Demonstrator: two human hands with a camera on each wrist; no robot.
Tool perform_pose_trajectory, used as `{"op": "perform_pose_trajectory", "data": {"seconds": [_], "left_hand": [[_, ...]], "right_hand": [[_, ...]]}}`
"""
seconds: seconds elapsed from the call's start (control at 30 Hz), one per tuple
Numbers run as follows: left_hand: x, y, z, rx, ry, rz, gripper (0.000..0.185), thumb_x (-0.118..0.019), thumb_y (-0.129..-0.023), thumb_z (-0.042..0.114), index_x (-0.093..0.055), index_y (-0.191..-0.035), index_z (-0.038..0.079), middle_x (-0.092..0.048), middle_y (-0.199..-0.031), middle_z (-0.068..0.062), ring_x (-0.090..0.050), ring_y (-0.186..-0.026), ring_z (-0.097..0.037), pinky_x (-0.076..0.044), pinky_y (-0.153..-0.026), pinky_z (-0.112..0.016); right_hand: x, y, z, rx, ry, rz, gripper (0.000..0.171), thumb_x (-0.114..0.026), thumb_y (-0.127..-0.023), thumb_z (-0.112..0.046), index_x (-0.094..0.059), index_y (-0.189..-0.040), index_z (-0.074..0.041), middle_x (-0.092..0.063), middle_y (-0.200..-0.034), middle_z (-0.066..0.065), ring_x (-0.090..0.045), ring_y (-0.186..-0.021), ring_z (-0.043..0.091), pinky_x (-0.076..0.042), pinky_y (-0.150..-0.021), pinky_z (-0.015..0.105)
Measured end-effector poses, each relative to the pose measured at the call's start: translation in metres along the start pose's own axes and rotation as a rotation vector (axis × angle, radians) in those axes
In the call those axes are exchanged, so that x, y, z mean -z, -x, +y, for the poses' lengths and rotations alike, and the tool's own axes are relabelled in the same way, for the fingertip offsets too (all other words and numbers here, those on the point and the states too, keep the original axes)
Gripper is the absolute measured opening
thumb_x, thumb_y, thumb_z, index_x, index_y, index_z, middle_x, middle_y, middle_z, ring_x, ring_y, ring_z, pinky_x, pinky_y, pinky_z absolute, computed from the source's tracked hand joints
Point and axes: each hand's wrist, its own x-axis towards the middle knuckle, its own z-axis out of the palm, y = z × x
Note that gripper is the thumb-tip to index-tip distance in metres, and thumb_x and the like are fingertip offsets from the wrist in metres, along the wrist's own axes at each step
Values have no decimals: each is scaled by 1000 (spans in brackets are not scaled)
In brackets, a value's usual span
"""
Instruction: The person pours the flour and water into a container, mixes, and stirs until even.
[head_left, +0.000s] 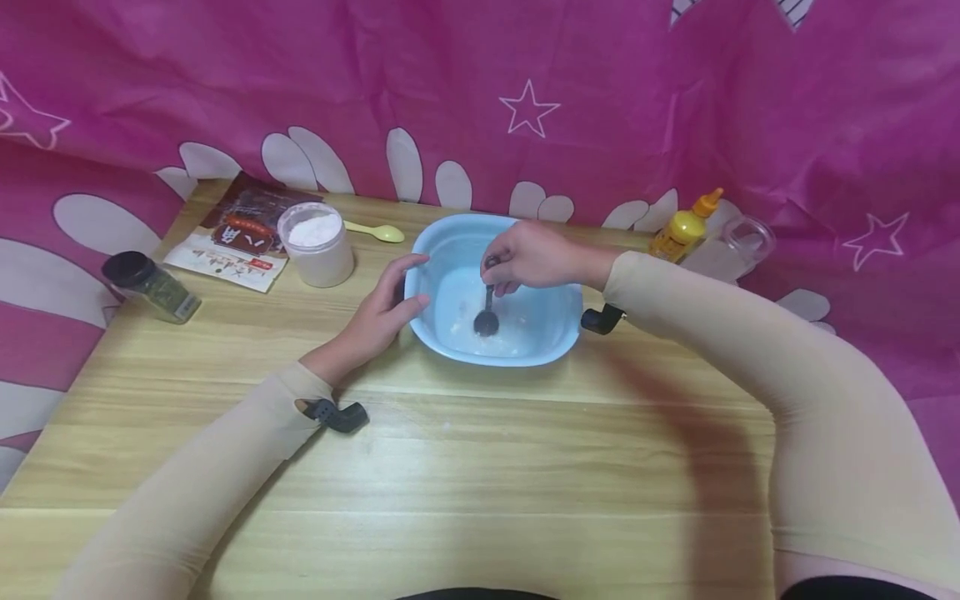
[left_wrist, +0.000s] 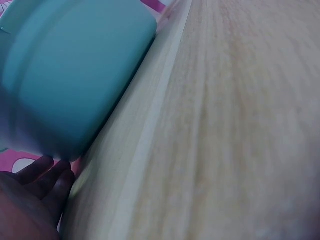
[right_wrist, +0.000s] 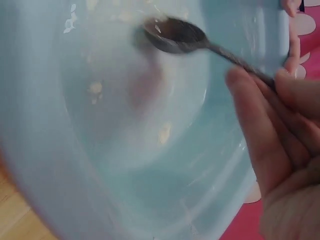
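Wood-grained, the table point(head_left: 525, 442) is topped by a blue basin point(head_left: 491, 361), gripped at nine o'clock by the left hand point(head_left: 382, 310); in the right hand point(head_left: 528, 257) a dark spoon point(head_left: 487, 322) is pinched, pointing toward six o'clock inside. Mixing seems underway; next, pale flecks point(right_wrist: 95, 89) should be stirred in.

This looks like a home, with a corner arranged for simple kitchen work. A star-patterned pink cloth point(head_left: 615, 125) hangs right behind a wood-grain bench point(head_left: 480, 467), more like bedroom furnishing than a workplace wall. The wares are domestic: a blue basin point(head_left: 495, 360), a dark spoon point(head_left: 487, 323), a yellow spoon point(head_left: 384, 233), a tub point(head_left: 321, 262) of white powder, a black-lidded jar point(head_left: 169, 297) and a printed packet point(head_left: 238, 236).
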Motion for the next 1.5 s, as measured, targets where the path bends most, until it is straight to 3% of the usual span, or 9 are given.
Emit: {"op": "perform_pose_trajectory", "data": {"seconds": [0.2,0.33,0.6,0.8,0.93,1.07,1.27,1.4,1.5], "left_hand": [[-1,-2,3,-3,5,-1,61,-59,-112,15,-37,-169,16,-41,-170,-24,-45,-155,-41,-44,-124,-62],[-1,-4,5,-11,2,-6,61,-59,-112,16,-37,-169,16,-39,-172,-23,-45,-156,-41,-43,-124,-62],[0,-4,6,-11,8,-1,62,-60,-111,14,-37,-168,14,-40,-171,-25,-46,-155,-41,-48,-120,-63],[1,-3,7,-1,-2,7,62,-60,-111,13,-36,-169,14,-44,-167,-27,-49,-152,-42,-52,-116,-62],[1,-4,5,-1,-11,2,62,-59,-111,13,-36,-169,15,-44,-167,-26,-50,-150,-41,-50,-118,-63],[0,-5,4,-7,-11,-5,62,-59,-112,14,-37,-169,15,-44,-167,-25,-50,-151,-41,-49,-119,-64],[-1,-3,6,8,-5,3,62,-60,-112,14,-37,-169,15,-43,-167,-26,-49,-151,-41,-55,-115,-55],[-1,-1,6,18,-8,10,62,-60,-112,15,-37,-169,15,-45,-166,-27,-53,-148,-43,-59,-110,-46],[-2,1,6,24,-12,14,62,-60,-112,16,-36,-169,16,-43,-168,-27,-50,-151,-43,-56,-115,-51]], "right_hand": [[7,-1,8,-19,143,213,14,-76,-108,-15,-82,-112,-4,-82,-96,6,-80,-88,19,-64,-79,30],[18,4,14,-38,278,208,14,-74,-107,-15,-84,-107,-4,-81,-89,5,-78,-80,16,-58,-71,30],[10,6,4,-1,76,-94,12,-75,-107,-12,-82,-107,-2,-82,-91,5,-83,-91,30,-67,-82,33],[0,-5,-5,15,-17,39,11,-78,-106,-11,-82,-112,-2,-82,-97,7,-83,-95,28,-68,-84,33],[6,-8,-1,-43,103,146,13,-76,-107,-14,-82,-114,-5,-81,-97,6,-80,-90,19,-65,-85,32],[13,-4,1,-70,230,103,12,-77,-107,-15,-83,-109,-6,-79,-89,3,-78,-82,16,-63,-79,33],[4,-5,-2,-32,62,-120,12,-76,-106,-14,-83,-108,-4,-82,-91,4,-83,-89,23,-67,-84,32],[-4,-8,-3,12,-24,-45,12,-77,-106,-15,-83,-110,-5,-83,-93,3,-83,-95,27,-67,-85,32],[-4,-10,-1,13,-41,71,14,-77,-107,-14,-82,-114,-2,-82,-96,5,-83,-96,28,-67,-84,32]]}}
